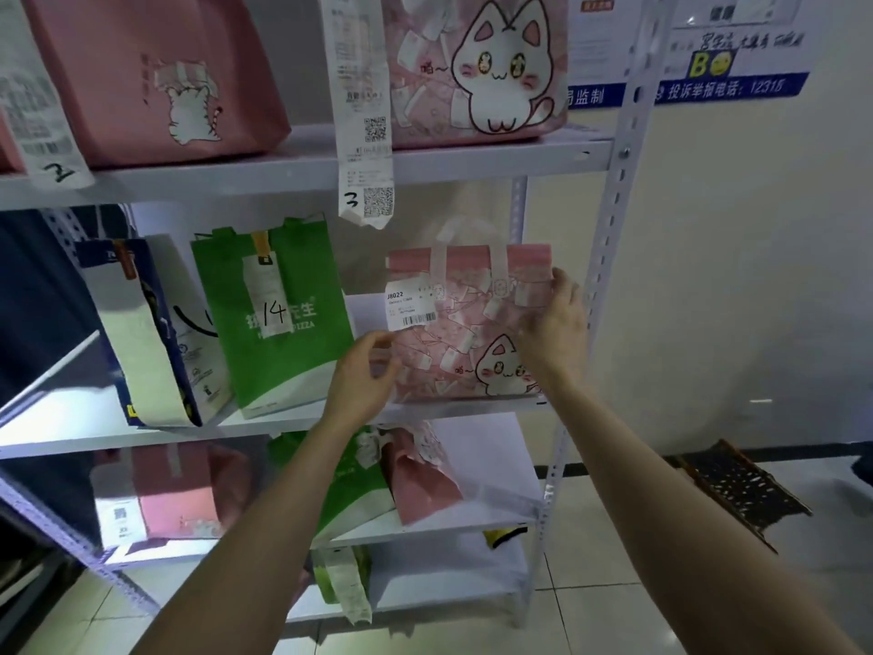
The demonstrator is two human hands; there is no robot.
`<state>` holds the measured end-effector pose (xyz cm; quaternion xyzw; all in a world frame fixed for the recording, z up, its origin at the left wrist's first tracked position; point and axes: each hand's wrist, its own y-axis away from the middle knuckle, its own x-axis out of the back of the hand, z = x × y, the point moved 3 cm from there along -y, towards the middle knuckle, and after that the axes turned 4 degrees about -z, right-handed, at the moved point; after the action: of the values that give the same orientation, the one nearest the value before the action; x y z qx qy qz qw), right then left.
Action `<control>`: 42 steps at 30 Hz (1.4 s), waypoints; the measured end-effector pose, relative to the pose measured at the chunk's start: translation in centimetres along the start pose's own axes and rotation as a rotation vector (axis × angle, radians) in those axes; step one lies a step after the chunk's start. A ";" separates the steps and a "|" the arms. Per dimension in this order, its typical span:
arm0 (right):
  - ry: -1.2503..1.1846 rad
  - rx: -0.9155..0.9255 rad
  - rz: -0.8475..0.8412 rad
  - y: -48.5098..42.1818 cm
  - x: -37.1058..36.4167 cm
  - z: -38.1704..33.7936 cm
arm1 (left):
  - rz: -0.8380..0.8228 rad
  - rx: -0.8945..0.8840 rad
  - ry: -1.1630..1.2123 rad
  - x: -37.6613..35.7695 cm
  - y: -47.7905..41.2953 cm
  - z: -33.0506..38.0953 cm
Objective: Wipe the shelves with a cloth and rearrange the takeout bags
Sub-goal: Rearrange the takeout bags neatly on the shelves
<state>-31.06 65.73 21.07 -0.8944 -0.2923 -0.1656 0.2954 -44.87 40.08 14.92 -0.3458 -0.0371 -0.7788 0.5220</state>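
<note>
Pink cat bag (467,323) — upright at the right end of the middle shelf (264,425), printed face towards the camera, handles up. Its base is low against the shelf board; whether it rests there or is lifted slightly cannot be told.

Both hands are on it. Left hand (363,371) pinches the lower left edge, thumb and fingers curled around the bag's side. Right hand (557,328) grips the right edge higher up, fingers wrapped behind the side. The bag sits between the two hands. A white label (410,310) with a barcode is stuck on its upper left front.

Around it: a green bag (278,323) marked 14 stands just left, close to the left hand, and a blue and white bag (151,333) leans beyond that. A long receipt strip (363,111) hangs from the shelf above — its tip ends near the bag's top left. On that upper shelf stands a large cat bag (477,68).

Edges: the perforated shelf post (609,219) stands just right of the right hand. There is a bare gap of shelf between the green bag and the held one. More bags crowd the shelf below.
</note>
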 end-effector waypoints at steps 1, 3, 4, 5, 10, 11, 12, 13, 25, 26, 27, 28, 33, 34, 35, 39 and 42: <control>0.073 0.120 0.061 0.5 -0.3 -1.0 | 0.020 -0.003 -0.002 0.5 0.0 0.0; 0.149 0.288 0.155 1.3 -1.0 -3.4 | 0.071 -0.007 -0.001 2.1 0.1 -0.2; 0.142 0.338 0.176 1.6 -1.4 -4.5 | 0.098 0.001 0.005 3.2 0.2 -0.4; 0.110 0.385 0.176 2.0 -2.0 -5.7 | 0.125 0.012 0.011 4.3 0.4 -0.7; -0.040 0.646 -0.147 6.7 -8.5 -10.9 | 0.288 0.068 -0.044 10.8 2.3 -4.1; -0.048 0.654 -0.248 8.0 -10.4 -11.6 | 0.320 0.093 -0.063 12.2 2.9 -5.1; -0.044 0.641 -0.350 9.2 -12.3 -12.2 | 0.354 0.121 -0.070 13.6 3.6 -6.2; -0.036 0.615 -0.449 10.4 -14.4 -12.8 | 0.386 0.147 -0.069 15.0 4.3 -7.4; -0.090 0.289 -0.589 18.4 -36.0 -22.2 | 0.367 0.258 -0.052 30.1 5.2 -20.9; -0.075 0.235 -0.568 18.8 -37.2 -22.7 | 0.278 0.265 -0.008 30.3 4.8 -21.5; -0.056 0.185 -0.547 19.1 -38.2 -23.2 | 0.195 0.270 0.041 30.5 4.5 -22.2; -0.031 0.144 -0.521 19.3 -39.0 -23.5 | 0.121 0.267 0.075 30.5 4.3 -22.8; 0.049 0.058 -0.485 20.9 -43.6 -26.6 | 0.003 0.240 0.046 33.8 4.2 -27.1; 0.054 0.063 -0.490 21.4 -44.6 -27.6 | 0.009 0.249 0.040 35.0 4.5 -28.0; 0.062 0.077 -0.501 22.0 -45.7 -28.8 | 0.021 0.262 0.034 36.4 4.8 -29.0; 0.068 0.104 -0.571 24.3 -49.9 -32.9 | 0.076 0.311 0.075 41.6 6.1 -32.6; 0.082 0.107 -0.603 25.5 -52.1 -34.8 | 0.093 0.334 0.040 44.0 7.0 -34.1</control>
<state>-59.91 5.14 12.45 -0.7430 -0.5406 -0.2663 0.2912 -65.54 -12.03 12.37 -0.2402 -0.1394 -0.7434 0.6084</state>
